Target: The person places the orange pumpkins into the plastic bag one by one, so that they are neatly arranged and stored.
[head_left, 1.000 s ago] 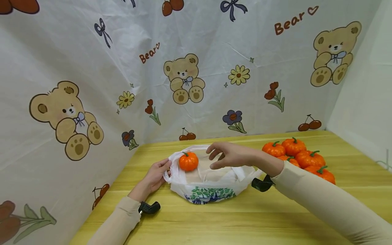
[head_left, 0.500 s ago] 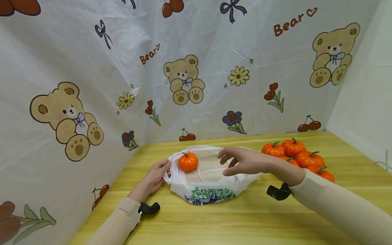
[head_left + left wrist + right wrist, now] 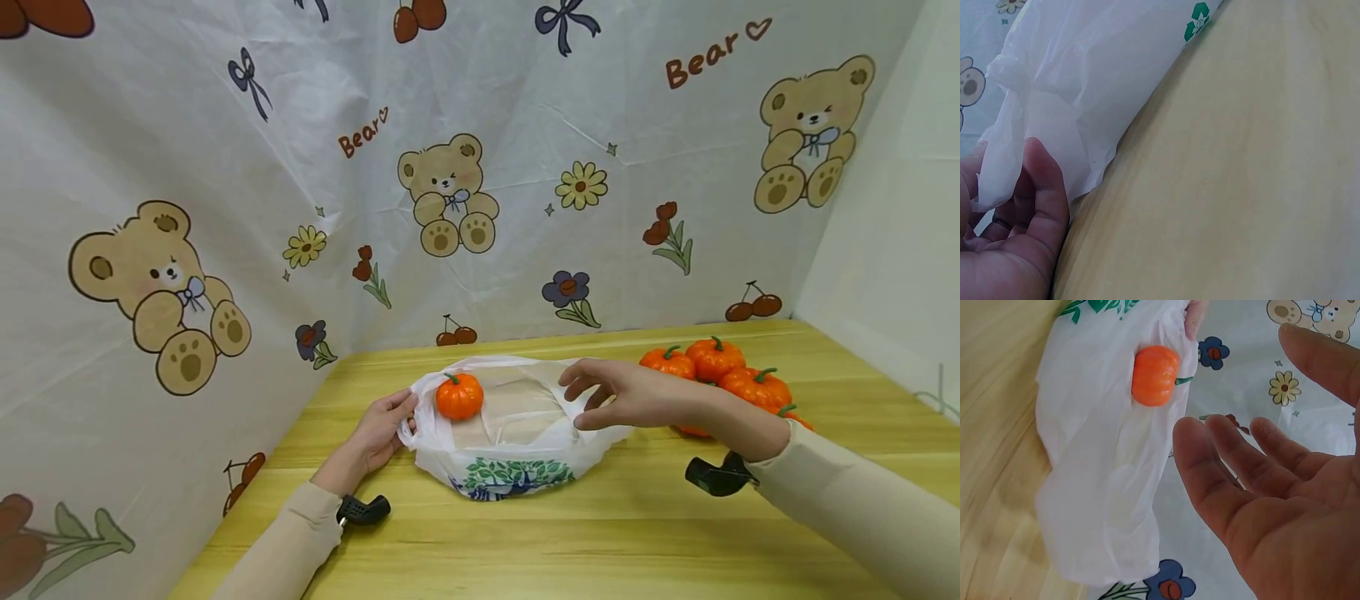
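Note:
A white plastic bag (image 3: 517,475) with a green tree print lies on the table, its mouth spread wide. Inside, at its left end, sits one small orange pumpkin (image 3: 460,397) with a green stem. My left hand (image 3: 381,433) pinches the bag's left edge; in the left wrist view the thumb and fingers hold a fold of the plastic (image 3: 1004,150). Over the bag's right end hovers my right hand (image 3: 630,396), fingers loosely bent and apart, holding nothing. The right wrist view shows its bare palm and spread fingers (image 3: 1194,456) beside the bag.
Several more orange pumpkins (image 3: 753,387) are grouped on the right of the wooden table (image 3: 525,550), partly hidden behind my right forearm. A white sheet (image 3: 517,308) with printed bears hangs at the back and left. A pale wall (image 3: 892,250) stands on the right.
My right hand has moved right, from over the middle of the bag to its right end. The left hand keeps its hold on the bag, and the pumpkin inside stays put.

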A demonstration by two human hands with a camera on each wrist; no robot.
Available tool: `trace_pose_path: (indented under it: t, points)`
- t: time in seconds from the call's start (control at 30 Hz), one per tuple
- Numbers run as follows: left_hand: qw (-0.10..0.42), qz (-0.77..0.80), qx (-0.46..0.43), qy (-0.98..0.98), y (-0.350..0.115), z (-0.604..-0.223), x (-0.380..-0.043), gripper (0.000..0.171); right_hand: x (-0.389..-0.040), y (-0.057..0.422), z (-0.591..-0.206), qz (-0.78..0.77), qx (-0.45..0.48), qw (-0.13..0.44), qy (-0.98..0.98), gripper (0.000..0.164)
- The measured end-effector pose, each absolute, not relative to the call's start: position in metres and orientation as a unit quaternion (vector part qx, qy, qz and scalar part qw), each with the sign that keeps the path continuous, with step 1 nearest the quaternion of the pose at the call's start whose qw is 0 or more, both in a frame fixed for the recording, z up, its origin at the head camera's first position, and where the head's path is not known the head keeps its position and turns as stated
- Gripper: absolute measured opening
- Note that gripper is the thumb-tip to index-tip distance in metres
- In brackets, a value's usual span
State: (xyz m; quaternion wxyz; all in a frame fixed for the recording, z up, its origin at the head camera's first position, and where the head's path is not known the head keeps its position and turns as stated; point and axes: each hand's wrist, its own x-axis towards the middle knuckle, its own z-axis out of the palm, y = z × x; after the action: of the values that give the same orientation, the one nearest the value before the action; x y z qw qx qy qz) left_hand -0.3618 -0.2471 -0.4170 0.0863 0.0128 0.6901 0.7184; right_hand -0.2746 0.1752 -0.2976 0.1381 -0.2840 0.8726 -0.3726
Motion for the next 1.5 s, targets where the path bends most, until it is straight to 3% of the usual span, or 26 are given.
trace_pose_path:
  t: [0.5,1.1,1.5]
  points:
    - [0.087,0.719,0.015,0.690,-0.248,-0.417,-0.362,0.062,-0.268,0.216,-0.299,-0.369,-0.260,0.119,0.884,0.058]
    - [0.086,0.714,0.013,0.694,-0.246,-0.416,-0.362,0.062,-0.263,0.281,-0.304,-0.363,-0.301,0.080,0.878,0.042]
    - [0.089,0.715,0.023,0.693,-0.246,-0.415,-0.361,0.059,-0.267,0.330,-0.309,-0.374,-0.310,0.044,0.873,0.054]
